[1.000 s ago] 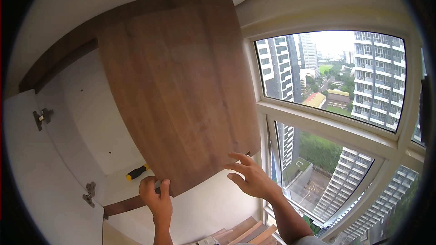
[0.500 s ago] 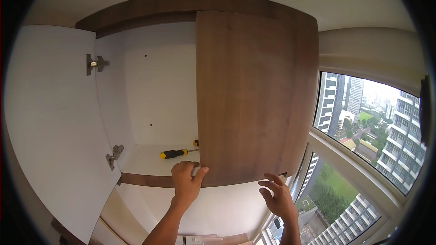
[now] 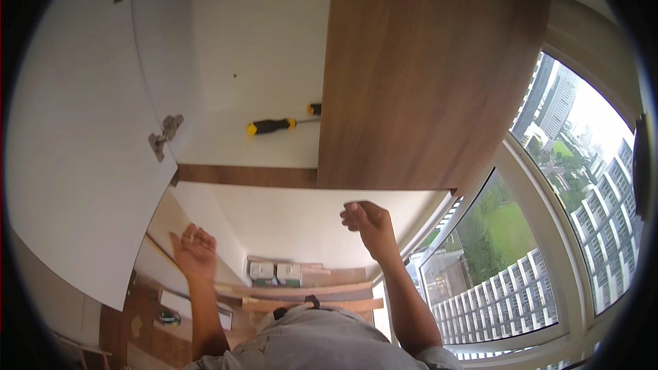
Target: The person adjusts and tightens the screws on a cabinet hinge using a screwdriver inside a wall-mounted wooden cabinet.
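Observation:
A wall cabinet's brown wood-look right door (image 3: 425,75) is closed. Its white left door (image 3: 75,130) hangs swung out on metal hinges. On the white cabinet floor lies a black-and-yellow screwdriver (image 3: 271,126), its tip hidden behind the closed door. Beside it shows the end of another black-and-yellow handle (image 3: 314,109). My left hand (image 3: 195,253) is below the cabinet near the left door, palm up, with loosely bent fingers apart and nothing seen in them. Just under the closed door's lower edge is my right hand (image 3: 370,226), fingers curled in, no object showing.
A window (image 3: 510,233) with a pale frame runs along the right, high buildings outside. Lower down are wooden boards (image 3: 308,291) and two whitish boxes (image 3: 274,273) against the wall. A green-and-black round item (image 3: 166,317) sits at lower left.
Both hands have come away from the closed door's lower edge, the left one down and leftward, the right one leftward with its fingers curling. The view has tilted down, bringing my torso into sight.

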Action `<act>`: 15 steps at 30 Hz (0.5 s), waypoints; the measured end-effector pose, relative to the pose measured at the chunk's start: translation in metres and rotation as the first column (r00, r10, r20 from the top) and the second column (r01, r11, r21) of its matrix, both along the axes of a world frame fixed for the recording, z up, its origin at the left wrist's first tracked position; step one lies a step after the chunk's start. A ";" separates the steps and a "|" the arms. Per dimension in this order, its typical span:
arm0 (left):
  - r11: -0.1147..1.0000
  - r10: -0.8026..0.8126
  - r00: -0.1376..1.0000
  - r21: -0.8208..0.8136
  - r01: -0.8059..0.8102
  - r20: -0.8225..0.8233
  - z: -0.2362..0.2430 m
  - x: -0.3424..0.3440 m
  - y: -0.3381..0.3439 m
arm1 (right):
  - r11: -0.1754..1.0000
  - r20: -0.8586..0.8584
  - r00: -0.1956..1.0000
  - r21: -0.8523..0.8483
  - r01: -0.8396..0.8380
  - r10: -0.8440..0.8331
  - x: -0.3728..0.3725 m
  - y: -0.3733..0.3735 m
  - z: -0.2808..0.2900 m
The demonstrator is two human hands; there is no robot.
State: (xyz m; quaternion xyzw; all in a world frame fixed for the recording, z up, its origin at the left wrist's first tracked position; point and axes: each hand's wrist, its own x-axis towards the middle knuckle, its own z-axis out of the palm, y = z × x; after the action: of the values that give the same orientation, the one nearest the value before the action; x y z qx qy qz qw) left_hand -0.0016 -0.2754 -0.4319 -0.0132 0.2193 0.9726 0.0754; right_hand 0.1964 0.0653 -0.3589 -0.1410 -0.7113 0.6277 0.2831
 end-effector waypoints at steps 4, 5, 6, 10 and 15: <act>0.940 -0.158 0.983 0.291 0.179 -0.095 0.024 -0.008 -0.091 | 0.959 -0.201 0.978 -0.260 -0.115 0.062 -0.026 -0.010 0.000; 0.951 -0.215 0.937 0.161 0.265 -0.274 0.025 -0.012 -0.112 | 0.954 -0.244 0.968 -0.274 -0.123 0.055 -0.033 -0.010 0.000; 0.945 -0.290 0.856 0.013 0.326 -0.429 0.027 -0.010 -0.126 | 0.961 -0.228 0.973 -0.260 -0.093 0.032 -0.039 -0.009 -0.002; 0.903 -0.429 0.786 -0.204 0.377 -0.446 0.047 0.001 -0.142 | 0.974 -0.249 0.968 -0.224 -0.019 -0.039 -0.043 -0.009 0.002; 0.791 -0.584 0.698 -0.095 0.605 -0.415 0.057 0.019 -0.137 | 0.980 -0.254 0.967 -0.183 -0.079 0.030 -0.035 -0.009 0.001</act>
State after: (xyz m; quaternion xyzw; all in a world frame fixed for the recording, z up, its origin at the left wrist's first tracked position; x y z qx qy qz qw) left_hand 0.0173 -0.4128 -0.3746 0.2713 0.1990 0.8797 0.3359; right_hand 0.1611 0.0559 -0.3582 -0.0678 -0.6100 0.7135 0.3380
